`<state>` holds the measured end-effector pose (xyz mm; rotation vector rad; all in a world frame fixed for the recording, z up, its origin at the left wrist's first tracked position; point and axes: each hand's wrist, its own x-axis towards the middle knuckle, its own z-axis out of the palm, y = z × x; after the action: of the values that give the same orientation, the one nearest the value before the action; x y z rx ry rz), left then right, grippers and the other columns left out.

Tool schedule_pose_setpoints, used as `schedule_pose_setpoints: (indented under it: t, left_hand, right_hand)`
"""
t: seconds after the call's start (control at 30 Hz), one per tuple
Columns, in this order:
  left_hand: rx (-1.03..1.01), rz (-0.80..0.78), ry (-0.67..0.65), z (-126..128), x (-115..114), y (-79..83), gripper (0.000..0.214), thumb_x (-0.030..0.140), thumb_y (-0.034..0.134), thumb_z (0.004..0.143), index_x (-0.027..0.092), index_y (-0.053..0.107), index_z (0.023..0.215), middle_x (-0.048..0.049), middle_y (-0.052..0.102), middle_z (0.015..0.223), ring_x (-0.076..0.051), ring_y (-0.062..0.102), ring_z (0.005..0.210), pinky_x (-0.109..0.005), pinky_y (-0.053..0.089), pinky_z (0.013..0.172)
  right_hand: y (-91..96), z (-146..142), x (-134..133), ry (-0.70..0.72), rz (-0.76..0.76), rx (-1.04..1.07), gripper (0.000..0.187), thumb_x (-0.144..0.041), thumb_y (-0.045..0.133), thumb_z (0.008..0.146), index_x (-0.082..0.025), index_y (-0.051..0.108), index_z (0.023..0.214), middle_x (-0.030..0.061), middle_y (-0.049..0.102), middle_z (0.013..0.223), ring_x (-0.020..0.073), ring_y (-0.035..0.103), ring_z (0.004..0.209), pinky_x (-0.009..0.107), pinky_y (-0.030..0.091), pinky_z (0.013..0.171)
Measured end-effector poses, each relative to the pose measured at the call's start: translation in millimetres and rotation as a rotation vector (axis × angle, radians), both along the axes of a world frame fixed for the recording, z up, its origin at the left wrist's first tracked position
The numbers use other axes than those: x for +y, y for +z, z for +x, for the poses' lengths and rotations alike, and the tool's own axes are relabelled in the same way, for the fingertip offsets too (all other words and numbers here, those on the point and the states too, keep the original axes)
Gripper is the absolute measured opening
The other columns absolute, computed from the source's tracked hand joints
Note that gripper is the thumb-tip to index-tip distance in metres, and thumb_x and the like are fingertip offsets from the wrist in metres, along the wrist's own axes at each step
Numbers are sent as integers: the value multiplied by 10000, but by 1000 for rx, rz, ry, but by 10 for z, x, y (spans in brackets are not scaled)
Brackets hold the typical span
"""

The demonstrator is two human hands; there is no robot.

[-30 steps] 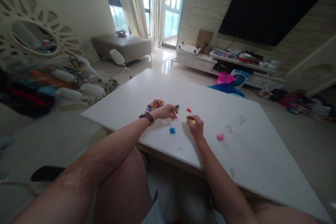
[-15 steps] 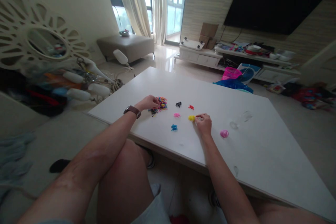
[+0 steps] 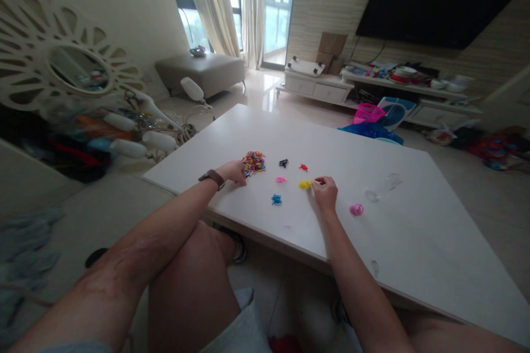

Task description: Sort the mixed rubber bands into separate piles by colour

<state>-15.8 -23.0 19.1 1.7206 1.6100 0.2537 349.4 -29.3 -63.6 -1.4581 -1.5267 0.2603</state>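
Note:
A pile of mixed-colour small pieces, which look like little elastic bands [image 3: 254, 162], lies left of centre on the white table [image 3: 397, 242]. My left hand [image 3: 234, 172], with a brown watch on the wrist, rests at the pile's near left edge, fingers bunched and pointing down. What they pinch, if anything, is hidden. My right hand [image 3: 326, 193] has its fingers curled together at the right side of a yellow cluster [image 3: 305, 184]. Nearby are separate clusters: black [image 3: 283, 163], red [image 3: 303, 167], pink [image 3: 281, 180] and blue [image 3: 276, 199].
Right of my right hand sits a round pink object [image 3: 356, 209]. Beyond it are a clear ring-shaped piece [image 3: 371, 196] and a clear container [image 3: 392, 181]. A small transparent item [image 3: 375, 268] lies near the front edge. A white-shaded lamp [image 3: 159, 142] stands past the left edge.
My left hand has drawn back from over the mixed pile to its near left edge, uncovering more of it. The right hand stays beside the yellow cluster. The view has shifted slightly.

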Motion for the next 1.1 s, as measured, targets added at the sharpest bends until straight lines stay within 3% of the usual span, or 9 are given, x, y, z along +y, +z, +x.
schedule_pose_setpoints:
  t: [0.17, 0.37, 0.5, 0.6, 0.77, 0.93, 1.1]
  left_hand:
    - [153, -68, -117, 61, -38, 90, 79, 170, 704, 488, 178, 633, 454, -23, 628, 503, -155, 565, 532, -222, 379, 508]
    - [146, -15, 6, 19, -80, 299, 48, 180, 673, 551, 170, 635, 522, -33, 657, 550, -144, 568, 529, -227, 357, 492]
    - [182, 36, 65, -21, -76, 356, 59, 145, 678, 554, 165, 628, 529, -28, 640, 531, -151, 572, 531, -238, 359, 490]
    - [123, 69, 72, -21, -62, 330, 74, 135, 698, 555, 158, 689, 625, -15, 639, 539, -156, 586, 547, -236, 386, 516]
    - [45, 137, 15, 66, -26, 235, 290, 159, 689, 616, 170, 804, 882, -4, 673, 611, -156, 594, 584, -232, 420, 563]
    - [75, 162, -9, 167, 33, 107, 203, 138, 682, 634, 145, 803, 796, -38, 676, 620, -161, 589, 589, -242, 419, 564]
    - [149, 165, 70, 214, 60, -18, 80, 112, 705, 584, 160, 737, 639, -33, 651, 585, -164, 578, 582, -252, 412, 565]
  right_hand:
    - [14, -1, -11, -3, -4, 3, 102, -304, 588, 759, -210, 627, 772, 35, 620, 817, 216, 571, 771, 388, 479, 802]
    - [52, -17, -35, 2, -16, 5, 85, -289, 576, 754, -216, 619, 758, 35, 613, 816, 218, 570, 764, 397, 481, 803]
    - [51, -19, -30, 7, -18, 3, 86, -291, 569, 754, -217, 613, 749, 37, 613, 814, 219, 571, 762, 403, 482, 804]
    - [40, -18, -22, 10, -15, 3, 80, -288, 566, 749, -221, 609, 741, 36, 610, 807, 221, 567, 759, 404, 485, 796]
    - [32, -21, -18, 14, -7, 2, 73, -281, 572, 744, -220, 609, 733, 36, 614, 806, 220, 570, 755, 402, 487, 797]
    - [36, -27, -18, 4, -26, -10, 79, -279, 564, 744, -217, 607, 721, 38, 617, 806, 217, 571, 770, 382, 478, 794]
    - [45, -36, -23, 0, -35, -8, 79, -279, 566, 744, -213, 602, 721, 37, 605, 802, 218, 565, 767, 380, 467, 796]
